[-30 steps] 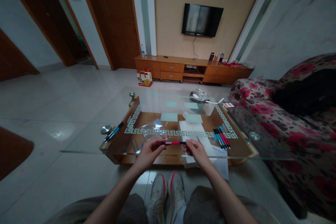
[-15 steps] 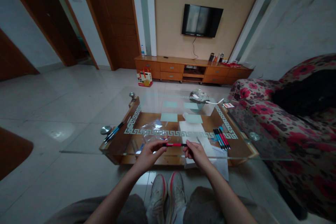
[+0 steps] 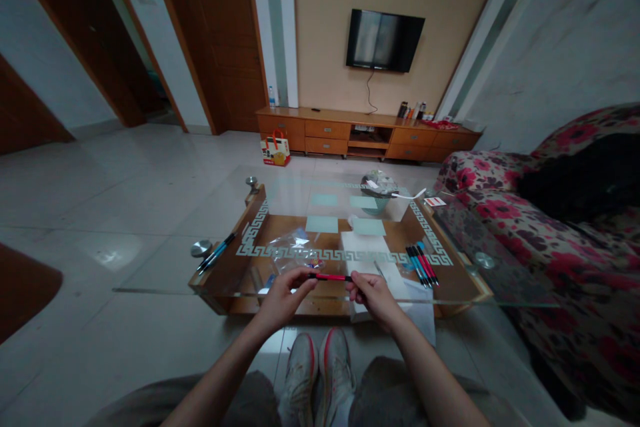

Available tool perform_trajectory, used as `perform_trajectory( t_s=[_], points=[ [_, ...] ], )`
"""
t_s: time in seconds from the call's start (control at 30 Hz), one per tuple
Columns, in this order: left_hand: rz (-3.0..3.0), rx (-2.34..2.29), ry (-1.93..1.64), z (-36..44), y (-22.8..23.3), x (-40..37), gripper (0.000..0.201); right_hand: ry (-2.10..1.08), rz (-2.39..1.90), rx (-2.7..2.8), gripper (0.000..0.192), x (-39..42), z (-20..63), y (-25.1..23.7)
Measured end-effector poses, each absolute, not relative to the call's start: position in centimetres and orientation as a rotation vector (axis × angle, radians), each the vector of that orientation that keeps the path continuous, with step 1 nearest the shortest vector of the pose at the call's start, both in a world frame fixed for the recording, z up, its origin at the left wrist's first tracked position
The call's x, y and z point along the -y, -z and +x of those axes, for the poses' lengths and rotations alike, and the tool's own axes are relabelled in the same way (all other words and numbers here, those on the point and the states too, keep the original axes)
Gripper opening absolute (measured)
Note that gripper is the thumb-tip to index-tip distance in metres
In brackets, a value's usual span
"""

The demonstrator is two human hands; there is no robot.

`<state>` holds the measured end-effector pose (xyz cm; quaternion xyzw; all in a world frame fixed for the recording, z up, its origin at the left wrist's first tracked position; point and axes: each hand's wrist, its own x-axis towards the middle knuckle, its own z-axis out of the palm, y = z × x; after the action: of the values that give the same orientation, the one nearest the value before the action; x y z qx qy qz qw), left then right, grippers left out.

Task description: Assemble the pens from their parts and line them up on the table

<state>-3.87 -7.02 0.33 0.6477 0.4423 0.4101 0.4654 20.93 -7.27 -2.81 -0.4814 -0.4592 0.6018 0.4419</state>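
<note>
Head view: red pen [image 3: 331, 276] between both hands, above table's [image 3: 165, 289] near edge

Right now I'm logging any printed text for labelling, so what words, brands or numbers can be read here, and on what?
None can be read.
Red pen held between left hand and right hand: no legible print.
Red-and-white bag by the TV cabinet: print too small.
Red-and-white card on the glass table: blurred.

A glossy glass top [image 3: 165, 267] is carried on the bench's polished wood frame [image 3: 225, 280]; a crinkled clear plastic bag [image 3: 293, 245] and matt white paper [image 3: 365, 247] are seen.
</note>
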Motion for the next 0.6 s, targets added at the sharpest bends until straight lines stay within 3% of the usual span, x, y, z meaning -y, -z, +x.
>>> perform_trajectory(
  t_s=[0.6],
  points=[
    [1.611, -1.099, -1.045, -3.97, -0.34, 7.09, 0.027, -1.507, -1.21, 1.154, 0.055, 7.23, 20.84, 3.04]
  ],
)
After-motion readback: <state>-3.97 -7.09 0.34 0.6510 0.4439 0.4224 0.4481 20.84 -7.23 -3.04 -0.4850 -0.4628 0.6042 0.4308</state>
